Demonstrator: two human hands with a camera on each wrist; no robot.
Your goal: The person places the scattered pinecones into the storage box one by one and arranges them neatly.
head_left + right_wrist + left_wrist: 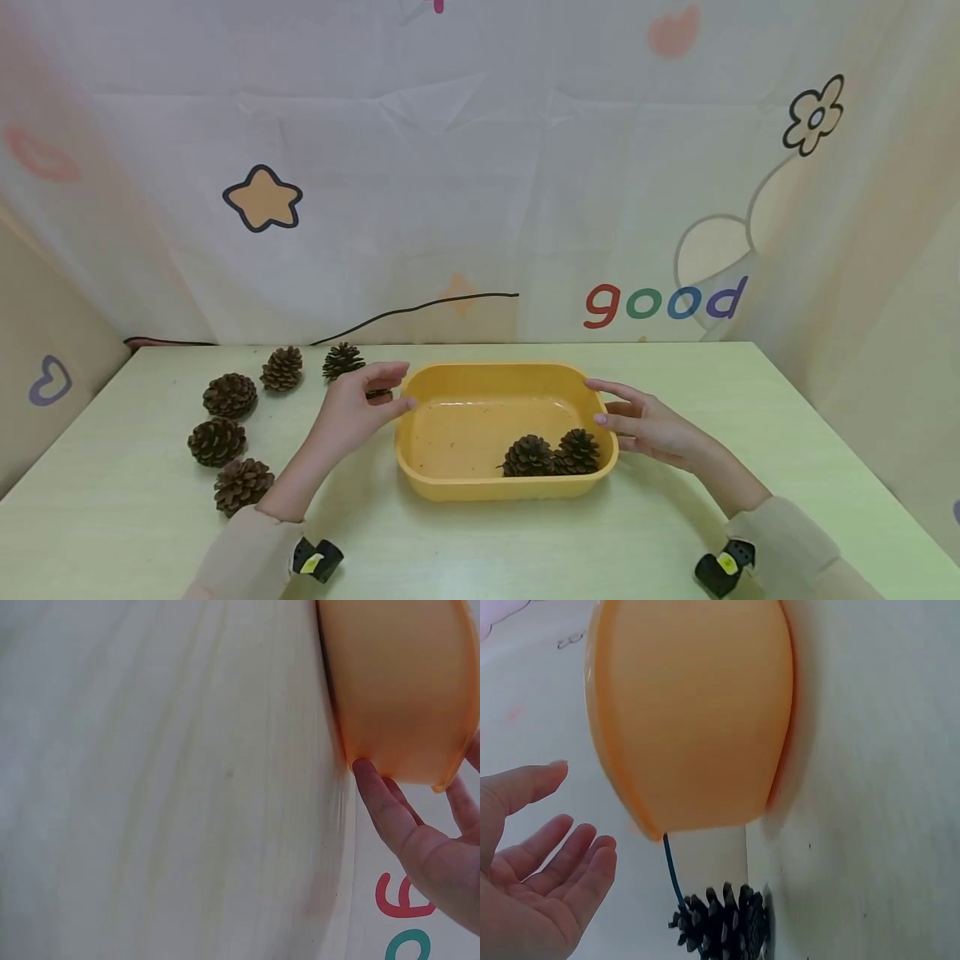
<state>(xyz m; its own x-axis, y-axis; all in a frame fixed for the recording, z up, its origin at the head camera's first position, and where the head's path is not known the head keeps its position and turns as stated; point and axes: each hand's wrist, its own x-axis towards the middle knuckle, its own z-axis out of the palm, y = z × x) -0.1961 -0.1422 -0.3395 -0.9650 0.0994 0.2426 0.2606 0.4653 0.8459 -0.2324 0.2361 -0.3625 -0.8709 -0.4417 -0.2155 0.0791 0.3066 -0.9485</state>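
the two wrists with their beige sleeves are nearest to the camera, each one on its own side of the yellow tub [420, 475], which stands in the middle of the pale green desk [525, 542]. the left hand [358, 410] is at the left end of the tub; its fingers are straight and relaxed and hold nothing, and the fingertips seem to be at the rim or just beside it. in the left wrist view there is a small gap between this hand [532, 885] and the wall of the tub [697, 712], so a firm contact cannot be confirmed. the right hand [648, 425] is at the right end, also with loose and straight fingers; in the right wrist view one finger [379, 799] touches the lower edge of the tub [405, 682].

inside the tub two pinecones [552, 455] lie together in the near right corner. further left on the desk five more pinecones [225, 440] are spread in a curved line, and a sixth one is half hidden behind the left hand.

as a judgement, if the cones are to go into the tub, only a small part is done: two are inside and about six are left outside.

behind the desk hangs a cloth backdrop [480, 167] with a star and the word "good".
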